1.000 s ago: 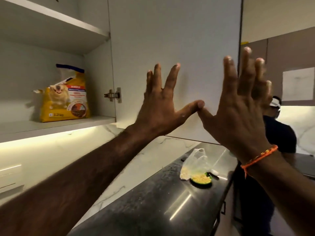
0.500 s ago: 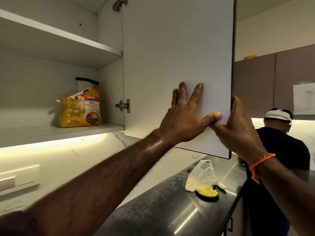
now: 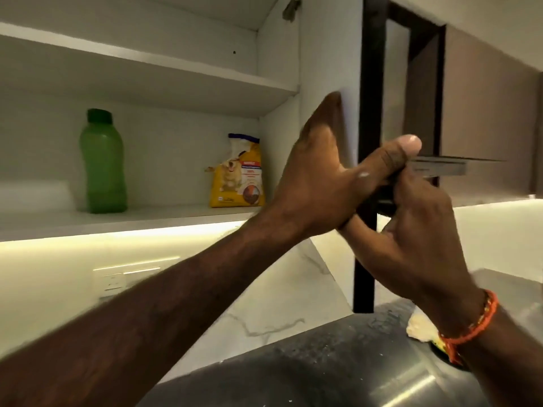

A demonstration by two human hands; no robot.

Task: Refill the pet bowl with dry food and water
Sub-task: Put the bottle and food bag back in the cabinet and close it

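Bottle (image 3: 102,163) standing on the cabinet shelf (image 3: 123,220) at left, pet food bag (image 3: 238,173) to its right by the inner wall, cabinet door (image 3: 332,54) right of the bag, countertop (image 3: 338,362) below.

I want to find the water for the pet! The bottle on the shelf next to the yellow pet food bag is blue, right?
Not quite. The bottle is green, cap included, as the head view shows. It does stand on the same shelf as the yellow pet food bag, to its left.
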